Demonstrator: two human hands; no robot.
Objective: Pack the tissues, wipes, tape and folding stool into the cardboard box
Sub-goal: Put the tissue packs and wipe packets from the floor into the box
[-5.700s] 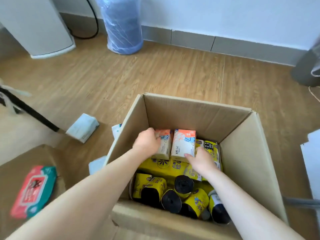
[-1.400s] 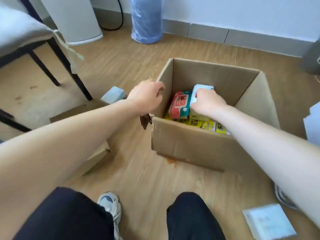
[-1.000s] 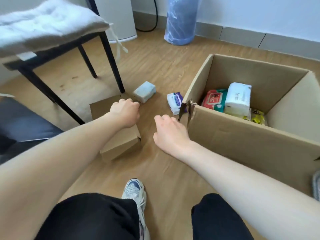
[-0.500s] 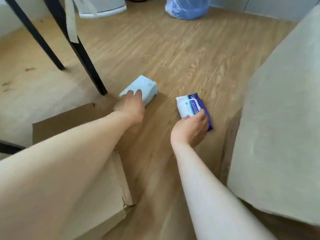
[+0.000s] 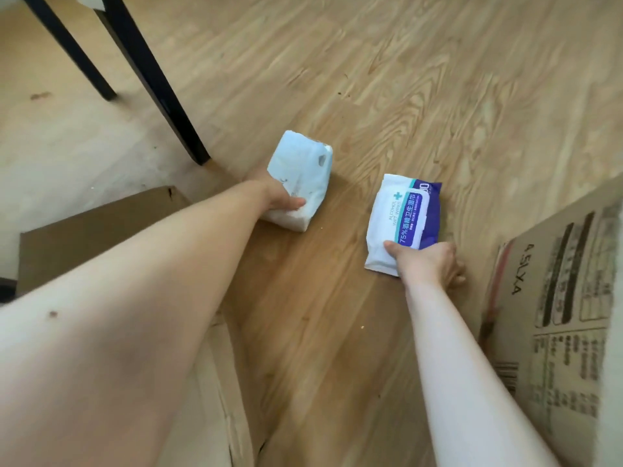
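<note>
My left hand [image 5: 274,198] grips a pale blue tissue pack [image 5: 301,178] from its near left side, tipping it up off the wooden floor. My right hand [image 5: 425,262] pinches the near end of a white and purple alcohol wet-wipes pack [image 5: 403,219], whose far end points away from me. The cardboard box [image 5: 559,298] stands at the right edge; only its printed outer wall shows, and its inside is hidden.
Two black chair legs [image 5: 148,69] stand at the upper left, close behind the tissue pack. A flat piece of cardboard [image 5: 101,224] lies on the floor under my left arm. Bare wooden floor stretches beyond the packs.
Both hands, which were just touching the packs half a second ago, have closed on them. The tissue pack has tilted up and the wipes pack has lifted at its near end.
</note>
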